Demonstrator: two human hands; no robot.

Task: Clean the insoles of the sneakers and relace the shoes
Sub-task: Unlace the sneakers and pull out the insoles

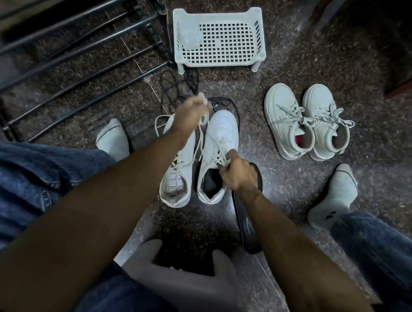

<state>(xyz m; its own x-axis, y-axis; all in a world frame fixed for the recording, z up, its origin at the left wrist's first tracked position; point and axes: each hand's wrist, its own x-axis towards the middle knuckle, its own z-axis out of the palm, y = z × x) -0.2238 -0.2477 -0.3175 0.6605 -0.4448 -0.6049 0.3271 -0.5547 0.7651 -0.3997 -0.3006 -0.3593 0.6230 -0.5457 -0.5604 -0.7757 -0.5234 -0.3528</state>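
Sneakers number four on the speckled stone floor, in two white pairs. The pair being worked on lies between the person's socked feet: the left sneaker shows its bare inner sole with no dark lining, while the right sneaker has a dark interior. The left hand, blurred by motion, is raised above the toes of this pair with its fingers closed around a white lace that runs down toward the right sneaker's eyelets. The right hand grips the tongue area and lacing at the collar of the right sneaker. One dark insole lies on the floor just right of that shoe, partly hidden under the right forearm; a second dark shape behind the right hand may be another insole, though the hand covers most of it. The second pair stands well apart to the right, both shoes laced and tied. One white perforated plastic stool stands farther back, with a crumpled clear item on its top that is too faint to identify. Dark laces or cords lie tangled on the floor between the stool and the sneakers. One black metal rack is cut off at the left edge.
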